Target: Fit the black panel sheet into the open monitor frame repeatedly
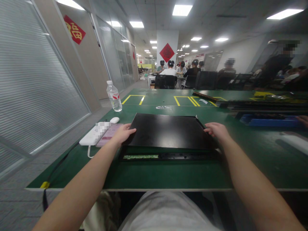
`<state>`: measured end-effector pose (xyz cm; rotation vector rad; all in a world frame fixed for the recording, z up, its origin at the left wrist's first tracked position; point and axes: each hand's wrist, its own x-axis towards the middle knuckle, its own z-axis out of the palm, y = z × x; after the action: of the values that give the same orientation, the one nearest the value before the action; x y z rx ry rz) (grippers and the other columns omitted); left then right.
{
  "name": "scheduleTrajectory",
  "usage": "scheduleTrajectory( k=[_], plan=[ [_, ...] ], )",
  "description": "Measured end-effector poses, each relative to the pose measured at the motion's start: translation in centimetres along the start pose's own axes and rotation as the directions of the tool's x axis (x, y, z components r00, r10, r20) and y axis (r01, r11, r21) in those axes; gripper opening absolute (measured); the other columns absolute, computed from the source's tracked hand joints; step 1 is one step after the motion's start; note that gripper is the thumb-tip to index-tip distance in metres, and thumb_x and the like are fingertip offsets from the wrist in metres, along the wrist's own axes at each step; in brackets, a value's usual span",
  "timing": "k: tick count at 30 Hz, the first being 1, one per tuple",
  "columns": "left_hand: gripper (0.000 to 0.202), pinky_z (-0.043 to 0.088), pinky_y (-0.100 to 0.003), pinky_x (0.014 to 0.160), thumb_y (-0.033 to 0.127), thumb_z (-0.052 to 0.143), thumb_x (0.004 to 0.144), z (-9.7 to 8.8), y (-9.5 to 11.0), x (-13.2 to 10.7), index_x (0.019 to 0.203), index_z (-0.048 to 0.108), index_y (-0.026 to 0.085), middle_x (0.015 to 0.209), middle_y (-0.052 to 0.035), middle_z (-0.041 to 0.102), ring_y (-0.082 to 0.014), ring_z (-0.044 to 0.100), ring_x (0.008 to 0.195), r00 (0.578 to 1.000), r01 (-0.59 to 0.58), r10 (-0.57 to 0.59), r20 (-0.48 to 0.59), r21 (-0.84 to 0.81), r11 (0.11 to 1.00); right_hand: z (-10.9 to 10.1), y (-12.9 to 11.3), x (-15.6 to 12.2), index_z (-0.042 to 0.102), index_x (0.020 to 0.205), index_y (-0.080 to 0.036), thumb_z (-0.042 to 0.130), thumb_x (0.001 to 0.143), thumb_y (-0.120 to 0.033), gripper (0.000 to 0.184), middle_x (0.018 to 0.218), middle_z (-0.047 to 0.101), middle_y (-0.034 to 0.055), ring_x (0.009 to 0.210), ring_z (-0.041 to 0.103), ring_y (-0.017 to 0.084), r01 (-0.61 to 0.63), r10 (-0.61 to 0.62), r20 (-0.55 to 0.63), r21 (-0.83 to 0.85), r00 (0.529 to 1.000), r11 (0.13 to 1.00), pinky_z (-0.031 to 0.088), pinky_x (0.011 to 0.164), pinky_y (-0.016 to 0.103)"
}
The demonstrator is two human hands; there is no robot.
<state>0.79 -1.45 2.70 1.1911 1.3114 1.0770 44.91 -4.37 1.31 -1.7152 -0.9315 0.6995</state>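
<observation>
A flat, glossy black screen panel (166,131) is in front of me, tilted over a black frame (190,156). A narrow green circuit board (141,157) shows along the frame's near side. My left hand (124,133) grips the panel's left edge, thumb on top and fingers partly hidden beneath. At the opposite side, my right hand (218,131) has its fingers closed at the panel's right edge, close to the frame's upright side. Most of the frame is hidden under the panel.
Left of the panel are a phone (109,134), a white box-shaped device (92,136) with a cable, a white mouse (115,120) and a water bottle (114,96). To the right lie a blue tray (271,121) and a dark strip (204,97) on the green table (168,176). People sit farther back.
</observation>
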Motion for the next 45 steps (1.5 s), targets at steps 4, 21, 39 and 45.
scheduleTrajectory(
  k=[4,21,39,45],
  plan=[
    [0.03,0.058,-0.032,0.072,0.016,0.077,0.065,0.2,0.0,-0.1,0.094,0.069,0.015,0.084,-0.0057,0.078,-0.0243,0.074,0.079,1.0,-0.013,0.013,0.003,0.032,0.999,-0.1,0.5,0.4,0.067,0.084,-0.015,0.063,0.071,-0.022,0.015,0.062,0.069,0.0072,0.045,0.048,0.01,0.018,-0.019,-0.017,-0.049,1.0,0.999,0.031,0.039,0.02],
    [0.029,0.057,-0.032,0.073,0.015,0.074,0.066,0.4,0.8,-0.8,0.094,0.068,0.015,0.084,-0.0056,0.077,-0.0255,0.073,0.085,0.998,0.018,-0.012,-0.062,0.111,0.994,-0.4,0.9,0.7,0.075,0.087,-0.021,0.061,0.075,-0.031,0.021,0.079,0.075,0.0049,0.069,0.064,0.019,0.107,-0.121,-0.003,-0.446,0.993,0.889,0.045,0.062,0.028],
    [0.035,0.059,-0.031,0.062,0.01,0.075,0.068,0.3,0.2,-0.4,0.101,0.063,0.015,0.075,-0.005,0.075,-0.0227,0.073,0.067,0.998,0.056,-0.054,-0.024,0.071,0.996,-0.1,0.4,0.0,0.078,0.084,-0.024,0.06,0.077,-0.031,0.021,0.086,0.075,0.0068,0.083,0.067,0.024,0.203,-0.243,0.028,-0.642,0.97,0.739,0.046,0.068,0.03],
    [0.039,0.057,-0.03,0.059,0.011,0.074,0.069,0.0,-0.1,-0.2,0.106,0.061,0.014,0.075,-0.0062,0.075,-0.0224,0.073,0.065,0.998,0.066,-0.066,-0.002,0.062,0.996,-0.1,0.6,0.1,0.078,0.083,-0.024,0.06,0.077,-0.031,0.02,0.086,0.076,0.0057,0.085,0.067,0.024,0.212,-0.251,0.032,-0.641,0.968,0.737,0.046,0.068,0.03]
  ],
)
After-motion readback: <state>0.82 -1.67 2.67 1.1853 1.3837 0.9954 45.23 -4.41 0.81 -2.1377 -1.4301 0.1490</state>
